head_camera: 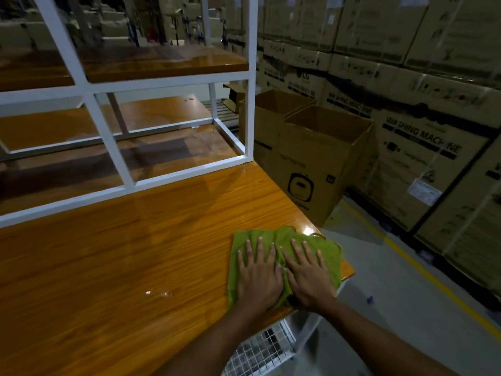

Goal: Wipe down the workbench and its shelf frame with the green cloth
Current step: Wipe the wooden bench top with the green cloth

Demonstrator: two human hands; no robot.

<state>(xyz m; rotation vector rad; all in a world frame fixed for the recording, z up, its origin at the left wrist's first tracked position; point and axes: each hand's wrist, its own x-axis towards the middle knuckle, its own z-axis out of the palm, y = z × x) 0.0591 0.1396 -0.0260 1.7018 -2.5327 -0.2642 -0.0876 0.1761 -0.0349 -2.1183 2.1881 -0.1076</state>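
Note:
A green cloth (329, 249) lies spread on the right front corner of the wooden workbench (122, 267), its right edge overhanging a little. My left hand (259, 275) and my right hand (307, 272) press flat on it side by side, fingers straight and spread. A white metal shelf frame (173, 80) stands on the bench at the back, with a wooden shelf board (162, 62) in it.
Two open cardboard boxes (320, 161) stand on the floor right of the bench. Stacked washing-machine cartons (423, 109) wall the right side. A yellow line (423, 270) runs along the grey floor. A white wire basket (260, 351) sits under the bench corner.

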